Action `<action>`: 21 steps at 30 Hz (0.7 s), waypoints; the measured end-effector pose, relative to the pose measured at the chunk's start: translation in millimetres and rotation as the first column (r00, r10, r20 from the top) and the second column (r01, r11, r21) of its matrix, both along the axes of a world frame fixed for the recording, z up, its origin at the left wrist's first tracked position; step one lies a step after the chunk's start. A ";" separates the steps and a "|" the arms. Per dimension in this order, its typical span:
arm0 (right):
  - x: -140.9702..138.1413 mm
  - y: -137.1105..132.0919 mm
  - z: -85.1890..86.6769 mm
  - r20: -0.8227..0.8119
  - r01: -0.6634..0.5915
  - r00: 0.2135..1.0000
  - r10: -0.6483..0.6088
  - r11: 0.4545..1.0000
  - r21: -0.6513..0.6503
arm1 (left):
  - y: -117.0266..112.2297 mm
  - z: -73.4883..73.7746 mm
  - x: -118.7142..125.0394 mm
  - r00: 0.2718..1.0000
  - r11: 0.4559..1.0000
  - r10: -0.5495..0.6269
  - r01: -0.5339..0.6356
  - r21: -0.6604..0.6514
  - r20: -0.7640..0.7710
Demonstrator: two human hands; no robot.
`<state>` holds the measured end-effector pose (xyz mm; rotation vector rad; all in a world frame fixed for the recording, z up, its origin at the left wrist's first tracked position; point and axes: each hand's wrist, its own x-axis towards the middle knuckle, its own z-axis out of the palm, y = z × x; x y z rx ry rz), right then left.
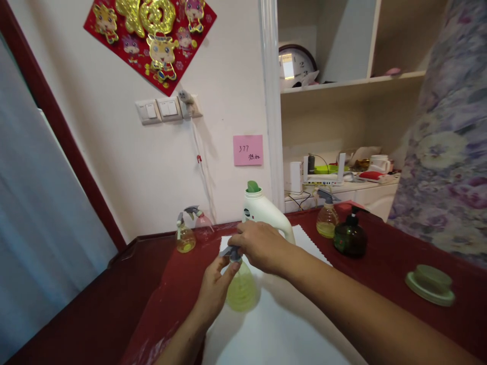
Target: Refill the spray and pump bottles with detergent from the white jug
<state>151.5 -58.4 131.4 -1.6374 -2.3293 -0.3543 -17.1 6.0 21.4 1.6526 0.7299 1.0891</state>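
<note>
A small clear spray bottle (242, 290) with yellow-green liquid stands on a white mat (289, 324). My left hand (215, 289) is wrapped round the bottle's left side and neck. My right hand (258, 246) is closed over the grey spray head at the top of the same bottle. Just behind my right hand stands a white detergent jug (262, 209) with a green cap.
Two small spray bottles (185, 238) stand at the back left by the wall, another spray bottle (327, 219) and a dark pump bottle (350, 237) at the back right. A green lid (430, 284) lies on the red table (114, 304). A flowered curtain (445, 142) hangs at the right.
</note>
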 end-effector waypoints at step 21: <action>-1.1 -1.4 -0.2 -0.005 0.004 1.000 -0.003 0.999 0.033 | 1.6 7.2 -0.2 0.992 0.989 -0.108 0.114 -0.091 0.069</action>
